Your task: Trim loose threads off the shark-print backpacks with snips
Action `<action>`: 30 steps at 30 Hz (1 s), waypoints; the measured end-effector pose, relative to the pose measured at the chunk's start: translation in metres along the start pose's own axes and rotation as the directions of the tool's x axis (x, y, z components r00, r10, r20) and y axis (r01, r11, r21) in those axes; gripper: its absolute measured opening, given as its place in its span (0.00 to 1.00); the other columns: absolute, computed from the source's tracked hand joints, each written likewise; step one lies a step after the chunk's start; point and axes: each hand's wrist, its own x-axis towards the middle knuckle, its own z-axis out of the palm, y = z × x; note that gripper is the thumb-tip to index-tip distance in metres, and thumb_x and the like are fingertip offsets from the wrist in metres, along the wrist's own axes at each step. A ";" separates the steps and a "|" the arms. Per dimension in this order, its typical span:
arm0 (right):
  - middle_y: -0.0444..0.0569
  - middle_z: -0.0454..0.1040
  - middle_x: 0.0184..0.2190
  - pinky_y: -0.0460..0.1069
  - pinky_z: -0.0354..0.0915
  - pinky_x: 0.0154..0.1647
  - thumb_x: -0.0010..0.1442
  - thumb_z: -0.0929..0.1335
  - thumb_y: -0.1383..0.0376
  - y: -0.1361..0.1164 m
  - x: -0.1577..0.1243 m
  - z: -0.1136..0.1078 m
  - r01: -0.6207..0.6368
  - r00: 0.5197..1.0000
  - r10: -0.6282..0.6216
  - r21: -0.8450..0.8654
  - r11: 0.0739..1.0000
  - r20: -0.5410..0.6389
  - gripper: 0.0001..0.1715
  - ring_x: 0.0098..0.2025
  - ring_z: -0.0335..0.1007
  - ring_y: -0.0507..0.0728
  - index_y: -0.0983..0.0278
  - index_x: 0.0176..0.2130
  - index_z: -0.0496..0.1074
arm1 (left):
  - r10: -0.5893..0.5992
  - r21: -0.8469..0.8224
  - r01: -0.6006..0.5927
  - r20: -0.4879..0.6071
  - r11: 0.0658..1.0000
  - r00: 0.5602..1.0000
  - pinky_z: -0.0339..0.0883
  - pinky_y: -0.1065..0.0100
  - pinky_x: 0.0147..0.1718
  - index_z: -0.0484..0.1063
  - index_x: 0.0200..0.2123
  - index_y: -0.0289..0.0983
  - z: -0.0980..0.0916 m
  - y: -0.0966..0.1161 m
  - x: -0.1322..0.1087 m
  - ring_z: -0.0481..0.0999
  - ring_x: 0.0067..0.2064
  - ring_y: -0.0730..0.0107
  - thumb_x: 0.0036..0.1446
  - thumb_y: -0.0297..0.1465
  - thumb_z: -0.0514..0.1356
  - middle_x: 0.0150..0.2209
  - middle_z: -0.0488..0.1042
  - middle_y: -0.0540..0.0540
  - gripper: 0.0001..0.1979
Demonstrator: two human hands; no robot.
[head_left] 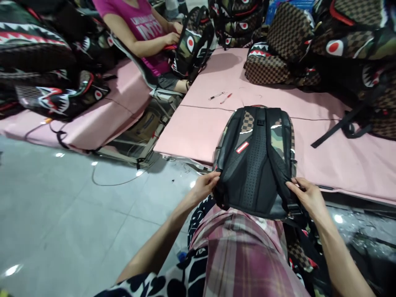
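Note:
A black backpack [252, 177] lies back side up, partly on the pink table edge and partly over my lap. Its padded shoulder straps face me, with checkered and camouflage patches and a small red label [242, 147]. My left hand [206, 183] pinches the pack's lower left side. On the lower right, my right hand [305, 193] grips the strap edge between thumb and fingers. The front of the backpack is turned down and hidden.
The pink table [192, 132] holds a red pen [227, 98] and a small metal tool [216, 96]. Piled backpacks [278, 49] stand at the back right, more backpacks [62, 78] at the left. A seated person [139, 33] handles another backpack [193, 45].

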 end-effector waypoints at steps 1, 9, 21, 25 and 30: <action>0.52 0.76 0.38 0.55 0.62 0.47 0.48 0.69 0.49 0.001 0.000 0.001 -0.009 1.000 0.009 0.019 1.000 0.005 0.23 0.42 0.70 0.62 0.64 0.35 0.75 | -0.012 -0.038 0.011 -0.023 0.999 1.000 0.60 0.72 0.26 0.70 0.45 0.31 0.000 -0.004 -0.001 0.67 0.28 0.71 0.51 0.44 0.56 0.27 0.70 0.49 0.25; 0.51 0.76 0.37 0.54 0.61 0.47 0.46 0.70 0.49 -0.003 -0.003 0.003 -0.092 0.996 0.092 0.045 0.995 -0.014 0.23 0.42 0.70 0.61 0.64 0.33 0.74 | 0.024 -0.176 -0.032 -0.046 0.984 0.999 0.60 0.72 0.30 0.71 0.44 0.32 0.004 -0.018 -0.006 0.68 0.33 0.70 0.52 0.41 0.57 0.33 0.73 0.46 0.21; 0.51 0.77 0.37 0.56 0.61 0.49 0.44 0.70 0.47 -0.013 -0.006 0.003 -0.130 0.991 0.128 -0.042 0.991 -0.048 0.25 0.43 0.70 0.63 0.64 0.34 0.74 | 0.039 -0.223 -0.032 0.030 0.974 0.999 0.59 0.71 0.32 0.74 0.38 0.31 0.001 -0.012 -0.015 0.67 0.32 0.69 0.51 0.50 0.56 0.31 0.73 0.46 0.26; 0.52 0.77 0.38 0.56 0.62 0.48 0.45 0.69 0.47 -0.008 -0.004 0.004 -0.129 0.991 0.126 -0.071 0.989 -0.047 0.27 0.43 0.70 0.63 0.64 0.35 0.74 | 0.047 -0.209 -0.041 0.020 0.977 0.999 0.60 0.70 0.34 0.74 0.35 0.32 0.001 -0.012 -0.015 0.67 0.32 0.69 0.50 0.50 0.55 0.30 0.72 0.46 0.26; 0.55 0.75 0.41 0.56 0.63 0.45 0.50 0.65 0.45 -0.021 -0.009 0.003 -0.038 0.997 0.021 -0.244 0.969 -0.069 0.30 0.44 0.70 0.64 0.66 0.40 0.74 | 0.042 -0.153 -0.035 0.046 0.988 0.998 0.61 0.68 0.35 0.72 0.35 0.32 -0.002 -0.009 -0.016 0.68 0.34 0.67 0.53 0.48 0.54 0.31 0.71 0.45 0.24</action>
